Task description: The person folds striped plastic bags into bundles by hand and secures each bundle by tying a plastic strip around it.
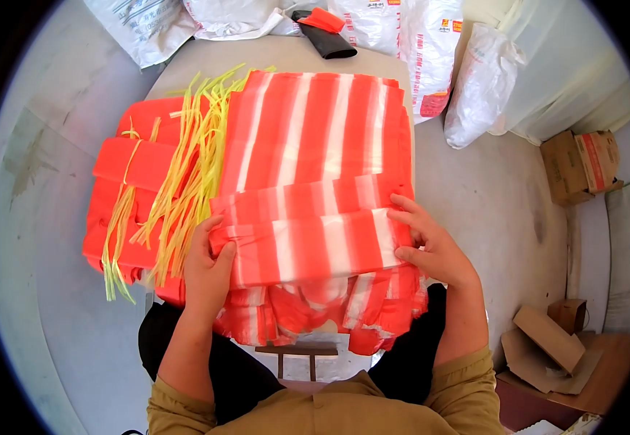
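Note:
A stack of red and white striped plastic sheets or bags [318,130] lies in front of me, its near part folded into a flat band [304,250]. My left hand [210,264] grips the left end of this band, thumb on top. At the right end, my right hand [427,243] has its fingers and thumb spread on the band's edge. Crumpled striped ends hang below the fold. To the left, yellow strips [195,159] lie in a long loose bunch beside the stack. Farther left are red folded bundles [137,163], one tied with a yellow strip.
White printed sacks [431,58] stand along the far side. A black roll with a red piece [326,36] lies at the table's [380,64] far edge. Cardboard boxes [579,167] sit on the floor at right, with an opened carton [547,351] at lower right.

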The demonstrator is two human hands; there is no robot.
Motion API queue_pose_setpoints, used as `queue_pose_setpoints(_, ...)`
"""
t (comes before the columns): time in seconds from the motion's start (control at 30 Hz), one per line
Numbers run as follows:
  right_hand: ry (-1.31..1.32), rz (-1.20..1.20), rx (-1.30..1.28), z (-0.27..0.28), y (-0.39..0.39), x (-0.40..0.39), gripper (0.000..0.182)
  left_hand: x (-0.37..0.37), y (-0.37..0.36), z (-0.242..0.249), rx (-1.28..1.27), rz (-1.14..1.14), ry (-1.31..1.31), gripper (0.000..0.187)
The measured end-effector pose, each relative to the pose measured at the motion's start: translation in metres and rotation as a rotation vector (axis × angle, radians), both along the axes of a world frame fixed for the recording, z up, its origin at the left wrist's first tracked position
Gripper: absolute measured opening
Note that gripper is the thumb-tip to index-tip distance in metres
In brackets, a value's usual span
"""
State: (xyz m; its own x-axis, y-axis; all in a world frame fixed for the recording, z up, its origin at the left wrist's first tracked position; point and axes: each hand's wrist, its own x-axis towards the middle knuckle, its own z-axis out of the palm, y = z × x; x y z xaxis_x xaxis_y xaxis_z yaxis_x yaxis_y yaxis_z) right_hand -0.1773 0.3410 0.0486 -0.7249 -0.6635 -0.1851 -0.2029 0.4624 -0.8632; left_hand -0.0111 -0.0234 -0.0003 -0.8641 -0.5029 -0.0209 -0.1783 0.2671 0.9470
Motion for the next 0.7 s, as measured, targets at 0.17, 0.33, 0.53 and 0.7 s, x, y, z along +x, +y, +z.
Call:
queue_pose_setpoints(0.17,-0.158,-0.225,-0.079,-0.006,-0.002,0.0,0.053,0.0,0.0,0.007,-0.11,-0.039,-0.028,0.046)
queue_pose_setpoints(0.33,-0.084,-0.425,-0.181,-0.022,-0.014,-0.004,0.04,0.0,0.001,0.005,-0.2,-0.052,-0.019,0.048)
queue_pose_setpoints(0.53,-0.017,-0.461,-0.174,-0.016,-0.026,0.0,0.032,0.001,-0.001,0.0,-0.234,-0.06,-0.016,0.048)
queue_pose_setpoints(0.7,0.341,-0.433,0.003,-0.018,-0.034,-0.003,0.026,0.002,-0.001,0.001,-0.185,-0.053,-0.016,0.049)
